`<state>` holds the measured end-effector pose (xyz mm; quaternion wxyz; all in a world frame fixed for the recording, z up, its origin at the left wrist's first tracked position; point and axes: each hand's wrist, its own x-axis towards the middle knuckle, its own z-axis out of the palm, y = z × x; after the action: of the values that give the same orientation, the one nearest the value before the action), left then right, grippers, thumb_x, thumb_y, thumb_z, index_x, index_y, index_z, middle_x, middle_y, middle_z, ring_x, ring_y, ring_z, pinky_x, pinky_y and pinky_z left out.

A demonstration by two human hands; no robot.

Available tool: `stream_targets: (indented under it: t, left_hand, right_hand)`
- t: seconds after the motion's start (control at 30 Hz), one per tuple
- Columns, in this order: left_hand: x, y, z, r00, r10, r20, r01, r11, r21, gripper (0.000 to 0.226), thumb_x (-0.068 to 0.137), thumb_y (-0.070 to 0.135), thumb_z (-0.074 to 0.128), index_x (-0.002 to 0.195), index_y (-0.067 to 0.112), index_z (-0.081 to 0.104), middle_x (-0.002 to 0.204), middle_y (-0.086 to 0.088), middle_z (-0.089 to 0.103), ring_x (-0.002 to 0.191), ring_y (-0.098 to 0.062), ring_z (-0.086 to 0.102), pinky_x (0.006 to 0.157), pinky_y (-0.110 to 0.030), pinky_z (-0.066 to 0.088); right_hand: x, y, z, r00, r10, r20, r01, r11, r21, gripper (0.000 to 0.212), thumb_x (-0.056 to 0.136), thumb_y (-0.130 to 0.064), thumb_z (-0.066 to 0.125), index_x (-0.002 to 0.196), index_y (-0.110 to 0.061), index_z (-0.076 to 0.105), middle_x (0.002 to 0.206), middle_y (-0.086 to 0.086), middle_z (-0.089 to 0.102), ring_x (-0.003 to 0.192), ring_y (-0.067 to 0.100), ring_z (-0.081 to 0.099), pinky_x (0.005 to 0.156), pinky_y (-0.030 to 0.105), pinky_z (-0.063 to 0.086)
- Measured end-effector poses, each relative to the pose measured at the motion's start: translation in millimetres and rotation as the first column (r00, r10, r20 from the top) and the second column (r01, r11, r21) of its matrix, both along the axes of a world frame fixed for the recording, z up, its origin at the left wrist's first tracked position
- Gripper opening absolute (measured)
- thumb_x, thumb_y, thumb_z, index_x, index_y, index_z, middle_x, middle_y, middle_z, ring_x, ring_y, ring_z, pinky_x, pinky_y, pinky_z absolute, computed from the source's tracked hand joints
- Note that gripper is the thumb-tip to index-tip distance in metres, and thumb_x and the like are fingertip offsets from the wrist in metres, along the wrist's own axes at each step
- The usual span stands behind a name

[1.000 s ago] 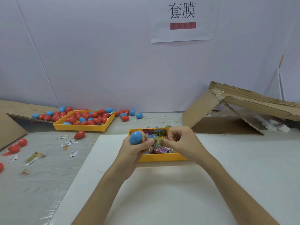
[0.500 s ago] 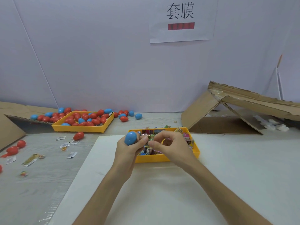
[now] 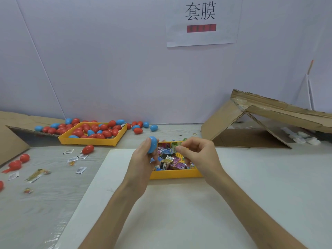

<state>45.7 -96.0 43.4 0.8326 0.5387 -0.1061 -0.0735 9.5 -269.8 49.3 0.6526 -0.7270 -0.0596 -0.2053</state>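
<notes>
The left hand [image 3: 142,166] curls round a blue egg [image 3: 152,144] over the left edge of the yellow tray [image 3: 176,174] at the white sheet's [image 3: 179,212] far edge. The right hand [image 3: 199,155] pinches a small green packet [image 3: 175,145] just beside it. If either hold loosens, the smooth egg could slip or the packet could drop back into the tray.

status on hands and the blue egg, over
Left hand grips blue egg at yellow tray left edge. Right hand pinches green packet beside it. Nothing between them.
</notes>
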Motion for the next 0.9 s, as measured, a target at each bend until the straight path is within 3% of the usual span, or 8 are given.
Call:
stream_targets:
  t: [0.17,0.27,0.37,0.47,0.67,0.9]
  left_hand:
    - [-0.7,2.1,-0.6,0.998,-0.021,0.065,0.020,1.000,0.014,0.032,0.090,0.034,0.060,0.115,0.015,0.067,0.107,-0.010,0.071,0.093,-0.014,0.067,0.076,-0.027,0.052]
    - [-1.5,2.7,-0.8,0.997,-0.029,0.070,0.032,0.998,-0.045,0.028,0.094,0.018,0.060,0.122,0.013,0.063,0.114,-0.014,0.074,0.099,-0.019,0.073,0.078,-0.025,0.058]
    - [-2.0,3.2,-1.5,0.993,-0.018,0.117,0.022,0.999,-0.039,0.030,0.097,0.010,0.058,0.127,0.013,0.060,0.115,-0.017,0.073,0.106,-0.026,0.072,0.086,-0.028,0.059]
    - [-2.8,2.3,-3.2,0.989,-0.006,0.150,0.006,1.000,-0.003,0.027,0.096,0.007,0.059,0.122,0.013,0.064,0.116,-0.014,0.073,0.106,-0.027,0.072,0.088,-0.031,0.059]
    - [-2.6,-0.8,-7.9,0.977,0.028,0.213,-0.056,0.990,0.127,0.024,0.094,0.010,0.066,0.116,0.021,0.068,0.106,-0.002,0.076,0.098,-0.020,0.072,0.076,-0.024,0.057]
    - [-0.3,-0.5,-10.0,0.973,0.025,0.228,-0.057,0.990,0.131,0.027,0.091,0.010,0.070,0.115,0.022,0.069,0.107,-0.004,0.075,0.101,-0.024,0.072,0.077,-0.024,0.057]
  right_hand:
    - [1.1,2.7,-0.2,0.998,0.055,0.002,-0.055,0.986,0.155,0.004,0.089,0.002,0.071,0.088,-0.002,0.069,0.068,0.006,0.072,0.059,0.019,0.070,0.059,0.025,0.057]
    - [2.2,1.8,0.0,0.999,0.028,0.020,-0.031,0.985,0.167,0.012,0.091,0.004,0.066,0.096,-0.004,0.072,0.078,0.005,0.076,0.068,0.018,0.073,0.064,0.022,0.057]
    - [2.3,0.6,1.6,0.999,-0.012,0.039,0.007,0.991,0.130,0.030,0.094,0.008,0.059,0.090,-0.016,0.075,0.080,0.000,0.077,0.076,0.015,0.074,0.069,0.021,0.057]
    - [1.9,0.4,3.3,0.996,-0.036,0.086,0.026,0.994,0.106,0.042,0.093,0.015,0.051,0.088,-0.018,0.076,0.080,-0.005,0.077,0.077,0.013,0.074,0.070,0.018,0.056]
    - [-1.3,2.3,4.1,0.979,-0.017,0.204,0.012,1.000,0.021,0.047,0.092,0.020,0.049,0.094,-0.018,0.077,0.102,0.004,0.075,0.094,0.020,0.073,0.083,0.028,0.059]
    - [-1.4,2.1,3.0,0.972,0.010,0.235,0.017,0.993,-0.113,0.049,0.091,0.018,0.052,0.097,-0.024,0.077,0.100,-0.004,0.070,0.097,0.013,0.066,0.082,0.026,0.053]
